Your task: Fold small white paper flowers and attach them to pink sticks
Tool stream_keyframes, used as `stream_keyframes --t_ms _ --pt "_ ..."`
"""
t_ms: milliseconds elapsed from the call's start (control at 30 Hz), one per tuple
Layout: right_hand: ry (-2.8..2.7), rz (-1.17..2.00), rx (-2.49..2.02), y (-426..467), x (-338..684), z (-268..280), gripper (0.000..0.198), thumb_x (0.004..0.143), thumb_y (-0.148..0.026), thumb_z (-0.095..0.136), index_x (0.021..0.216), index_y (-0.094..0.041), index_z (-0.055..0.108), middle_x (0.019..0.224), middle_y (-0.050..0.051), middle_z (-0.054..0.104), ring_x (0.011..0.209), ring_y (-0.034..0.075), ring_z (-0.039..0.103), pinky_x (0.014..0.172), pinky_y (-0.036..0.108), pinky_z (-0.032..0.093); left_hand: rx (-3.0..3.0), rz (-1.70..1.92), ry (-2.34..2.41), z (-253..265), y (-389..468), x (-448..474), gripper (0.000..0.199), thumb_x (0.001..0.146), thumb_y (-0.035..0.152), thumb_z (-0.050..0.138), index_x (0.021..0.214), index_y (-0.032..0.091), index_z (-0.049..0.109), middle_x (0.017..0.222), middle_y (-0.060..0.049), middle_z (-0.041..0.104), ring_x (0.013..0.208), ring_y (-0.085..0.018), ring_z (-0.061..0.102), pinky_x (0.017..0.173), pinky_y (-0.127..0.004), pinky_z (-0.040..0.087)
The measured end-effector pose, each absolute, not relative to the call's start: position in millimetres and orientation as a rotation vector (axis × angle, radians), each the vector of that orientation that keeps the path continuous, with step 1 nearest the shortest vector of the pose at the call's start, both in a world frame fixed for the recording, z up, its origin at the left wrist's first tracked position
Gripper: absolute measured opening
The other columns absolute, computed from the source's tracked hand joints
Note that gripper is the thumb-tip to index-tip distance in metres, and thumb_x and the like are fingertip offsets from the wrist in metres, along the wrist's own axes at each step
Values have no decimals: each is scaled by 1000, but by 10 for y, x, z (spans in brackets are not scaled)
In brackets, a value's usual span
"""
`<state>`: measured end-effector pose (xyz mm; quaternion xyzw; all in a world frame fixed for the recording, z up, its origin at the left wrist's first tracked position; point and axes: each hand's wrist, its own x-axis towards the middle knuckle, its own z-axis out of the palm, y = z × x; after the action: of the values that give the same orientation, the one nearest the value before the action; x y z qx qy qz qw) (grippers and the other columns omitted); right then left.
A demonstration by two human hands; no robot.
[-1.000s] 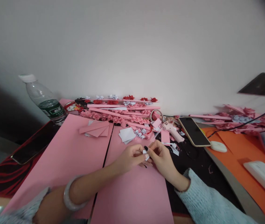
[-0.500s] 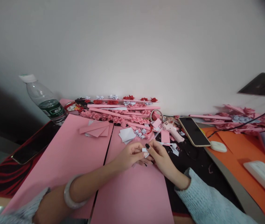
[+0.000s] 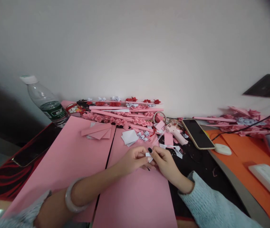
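Note:
A small folded piece of white paper [image 3: 150,157] is pinched between my two hands, above the right-hand pink sheet [image 3: 135,196]. My left hand [image 3: 136,159] grips it from the left with thumb and fingers. From the other side my right hand [image 3: 163,160] closes on it, the dark-nailed thumb at its upper edge. Fingers cover much of the paper, so its folds are hard to make out. Just beyond the hands lie white paper squares [image 3: 129,137] and small folded white paper flowers [image 3: 144,135].
A pink glue gun [image 3: 176,133], a phone [image 3: 198,134] and a white earbud case [image 3: 222,149] lie to the right. Pink paper flowers [image 3: 118,121] line the wall. At left stand a water bottle [image 3: 48,103] and, nearer, folded pink papers [image 3: 99,130]. Orange sheets [image 3: 241,152] lie far right.
Both hands have shifted very slightly, and the white paper between them sits at a slightly different angle. Everything else on the table is unchanged.

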<state>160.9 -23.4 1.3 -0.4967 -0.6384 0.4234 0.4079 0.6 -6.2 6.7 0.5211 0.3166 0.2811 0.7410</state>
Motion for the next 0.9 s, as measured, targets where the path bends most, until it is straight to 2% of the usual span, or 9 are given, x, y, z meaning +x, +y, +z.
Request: stream_keyframes --t_ms 133,267,900 --pt "-1640 1051 -1245 -232 1623 24 42 87 -43 46 54 -19 38 48 -5 38 46 9 31 45 23 24 1181 647 703 87 -74 5 25 76 38 63 76 15 54 73 -4 67 70 -17 67 65 -28 50" --pt "-1622 1069 -1224 -221 1625 9 43 87 -44 46 54 -19 36 49 -5 34 46 9 29 45 23 23 1210 667 706 66 -65 8 22 80 36 59 76 16 55 67 -3 65 67 -17 67 59 -25 49" --pt "-1744 939 -1218 -228 1637 -18 30 93 -31 38 65 -20 39 55 -4 43 50 11 38 50 24 29 1239 676 760 86 -38 5 21 81 35 57 78 14 57 71 -6 69 63 -17 68 40 -16 37"
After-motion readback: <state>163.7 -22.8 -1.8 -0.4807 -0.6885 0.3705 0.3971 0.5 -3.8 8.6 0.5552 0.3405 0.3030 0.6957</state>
